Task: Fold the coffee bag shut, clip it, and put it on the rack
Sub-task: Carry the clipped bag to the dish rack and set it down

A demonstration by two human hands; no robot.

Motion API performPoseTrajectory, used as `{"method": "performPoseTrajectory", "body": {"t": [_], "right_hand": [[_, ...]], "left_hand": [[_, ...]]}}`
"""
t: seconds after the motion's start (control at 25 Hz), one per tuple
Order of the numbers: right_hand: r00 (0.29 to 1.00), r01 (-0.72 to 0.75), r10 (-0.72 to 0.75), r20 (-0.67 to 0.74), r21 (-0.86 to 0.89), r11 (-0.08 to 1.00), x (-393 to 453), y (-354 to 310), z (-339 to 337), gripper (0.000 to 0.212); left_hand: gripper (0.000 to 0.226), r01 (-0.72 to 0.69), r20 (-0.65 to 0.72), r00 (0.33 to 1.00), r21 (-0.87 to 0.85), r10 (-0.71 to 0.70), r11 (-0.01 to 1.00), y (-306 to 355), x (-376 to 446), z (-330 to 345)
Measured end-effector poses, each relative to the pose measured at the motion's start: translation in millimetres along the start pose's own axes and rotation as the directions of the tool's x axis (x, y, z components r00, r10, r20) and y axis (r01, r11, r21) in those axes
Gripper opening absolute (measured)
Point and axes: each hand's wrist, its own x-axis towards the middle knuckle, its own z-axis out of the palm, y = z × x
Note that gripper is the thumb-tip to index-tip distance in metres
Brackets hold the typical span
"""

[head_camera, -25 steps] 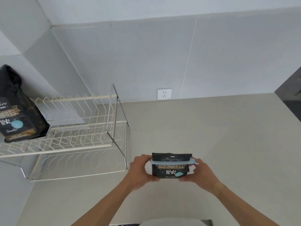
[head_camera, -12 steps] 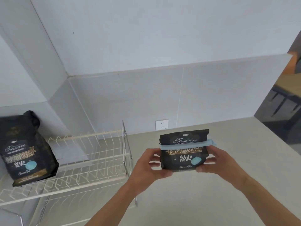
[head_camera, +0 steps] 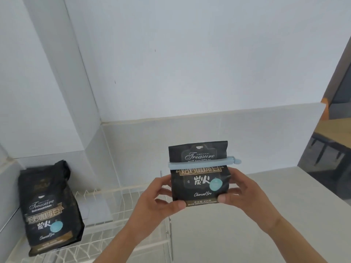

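Two black coffee bags are in front of us, one resting and one in our hands. Far to the left, the second bag (head_camera: pixel 51 207) stands upright on the wire rack (head_camera: pixel 106 242), close to the corner of the wall (head_camera: pixel 171 63), its top crumpled over and its label facing us. The rack stretches rightward from it as pale wire rows, and its right end passes behind our left forearm.

Moving right, our left hand (head_camera: pixel 157 202) is partly closed on the left edge of the coffee bag (head_camera: pixel 199 179), the thumb pressed across the lower front corner and the fingers curled behind the side. We hold this bag upright in the air, above the right end of the rack and well apart from the bag already standing there. Its top is folded flat, and a light blue clip (head_camera: pixel 204 164) runs straight across the front just under the fold, with its end sticking out past the bag's right edge.

Further right, our right hand (head_camera: pixel 245 192) grips the bag's right side in the same way, thumb on the lower front, fingers wrapped behind. Beyond it lies the pale counter (head_camera: pixel 284 186), and at the far right edge we see part of a wooden table (head_camera: pixel 336 130) on dark legs.
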Motion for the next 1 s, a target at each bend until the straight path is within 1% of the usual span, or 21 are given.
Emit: {"method": "performPoseTrajectory", "body": {"t": [0.12,0.24,0.32,0.4,0.52,0.6,0.68,0.84,1.0], "right_hand": [[0.999,0.027,-0.027,0.020,0.012,1.000,12.2,-11.2,44.2,0.067],[0.997,0.033,-0.035,0.061,0.033,0.999,23.7,-17.5,94.8,0.070],[0.996,0.041,-0.042,0.077,0.013,0.999,30.3,-21.2,129.8,0.072],[0.995,0.056,-0.053,0.081,-0.035,0.998,34.7,-21.9,162.9,0.074],[0.993,0.047,-0.038,0.111,-0.074,0.996,41.2,-15.9,206.9,0.081],[0.991,0.022,-0.009,0.136,-0.093,0.995,47.0,-7.2,225.7,0.079],[0.983,-0.005,0.029,0.180,-0.132,0.991,52.7,3.4,237.7,0.076],[0.961,-0.056,0.120,0.250,-0.248,0.967,58.4,24.7,249.1,0.072],[0.939,-0.083,0.198,0.281,-0.375,0.923,64.9,38.2,252.4,0.068]], "left_hand": [[0.057,-0.023,-0.053,0.998,0.041,0.025,0.999,3.0,-10.7,-45.7],[0.056,-0.015,-0.072,0.997,0.125,0.024,0.992,-2.7,-25.1,-94.8],[0.055,-0.004,-0.089,0.996,0.180,0.021,0.984,-8.0,-36.6,-127.9],[0.058,0.031,-0.110,0.994,0.246,-0.004,0.969,-13.2,-47.5,-158.9],[0.060,0.130,-0.140,0.987,0.378,-0.082,0.917,-28.7,-61.5,-198.7],[0.059,0.184,-0.150,0.980,0.457,-0.128,0.870,-43.2,-67.5,-212.4],[0.061,0.216,-0.151,0.975,0.499,-0.161,0.839,-58.8,-71.1,-216.3],[0.066,0.306,-0.155,0.952,0.497,-0.264,0.812,-85.9,-71.1,-214.6],[0.064,0.331,-0.109,0.939,0.545,-0.326,0.770,-98.5,-63.1,-212.4]]}}
